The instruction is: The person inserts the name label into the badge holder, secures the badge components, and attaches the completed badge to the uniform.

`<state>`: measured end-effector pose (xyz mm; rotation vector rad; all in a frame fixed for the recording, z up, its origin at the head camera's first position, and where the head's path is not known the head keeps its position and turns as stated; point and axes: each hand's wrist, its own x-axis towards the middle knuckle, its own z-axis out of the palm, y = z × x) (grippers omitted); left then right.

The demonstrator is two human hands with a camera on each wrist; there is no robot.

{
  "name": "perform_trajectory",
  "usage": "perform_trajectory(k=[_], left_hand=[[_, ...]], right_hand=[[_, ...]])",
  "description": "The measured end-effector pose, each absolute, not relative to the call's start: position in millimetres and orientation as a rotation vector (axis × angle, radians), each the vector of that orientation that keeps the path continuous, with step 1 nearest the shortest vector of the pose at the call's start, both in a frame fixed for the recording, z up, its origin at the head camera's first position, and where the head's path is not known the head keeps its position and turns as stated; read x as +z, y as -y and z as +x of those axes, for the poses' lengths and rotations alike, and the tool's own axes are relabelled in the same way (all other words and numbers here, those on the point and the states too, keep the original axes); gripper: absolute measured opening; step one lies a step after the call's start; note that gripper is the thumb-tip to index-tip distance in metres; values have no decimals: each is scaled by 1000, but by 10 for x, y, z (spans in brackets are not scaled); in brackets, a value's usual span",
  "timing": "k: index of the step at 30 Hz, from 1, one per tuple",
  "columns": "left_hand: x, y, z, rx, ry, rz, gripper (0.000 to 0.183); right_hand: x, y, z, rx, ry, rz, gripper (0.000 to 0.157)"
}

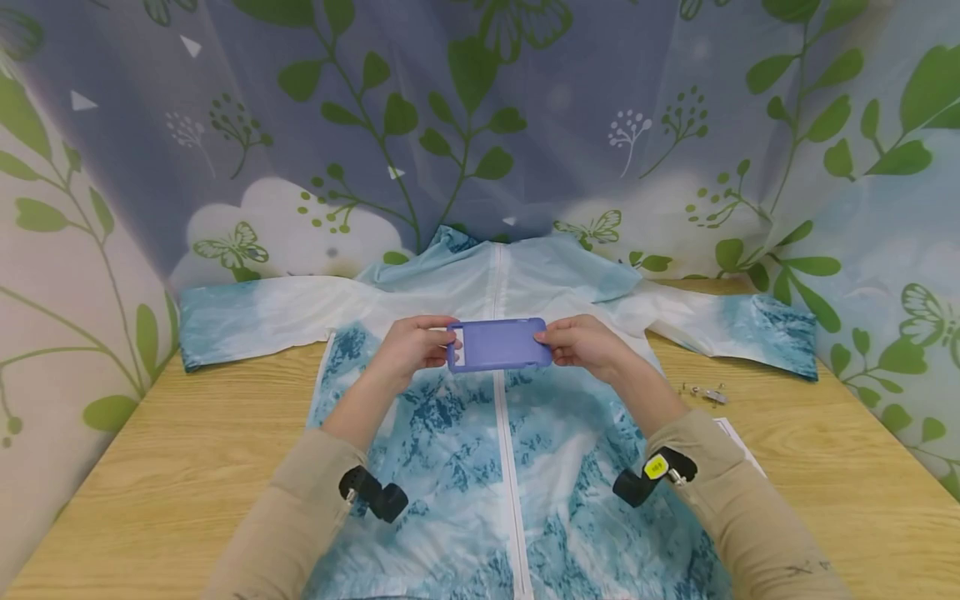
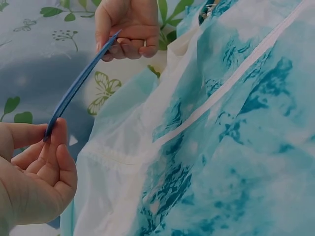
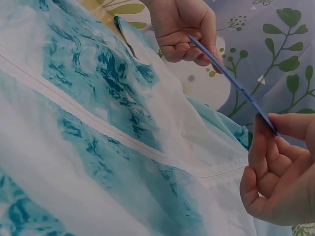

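A purple phone case (image 1: 498, 343) is held up level above a spread-out jacket (image 1: 442, 492), one end in each hand. The left hand (image 1: 411, 350) pinches its left end, where a cutout with small openings shows. At the opposite end the right hand (image 1: 587, 343) pinches the edge between thumb and fingers. Both wrist views show the phone case (image 2: 81, 83) edge-on as a thin, slightly bowed strip. Below it, the blue and white jacket lies flat with its white zipper (image 1: 506, 467) running down the middle and its sleeves stretched out to both sides.
Several small metal pieces (image 1: 708, 394) lie on the wooden table (image 1: 825, 467) to the right of the jacket. A white flat item (image 1: 738, 442) shows partly behind the right forearm. Leaf-patterned curtains (image 1: 525, 125) enclose the table at the back and sides.
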<state>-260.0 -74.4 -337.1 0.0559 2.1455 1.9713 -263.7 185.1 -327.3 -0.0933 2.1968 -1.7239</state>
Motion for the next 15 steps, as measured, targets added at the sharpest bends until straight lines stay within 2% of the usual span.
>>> perform_trajectory(k=[15], left_hand=[[-3378, 791, -2627, 1955, -2152, 30, 37]], right_hand=[[-3291, -1836, -2623, -1755, -2171, -124, 16]])
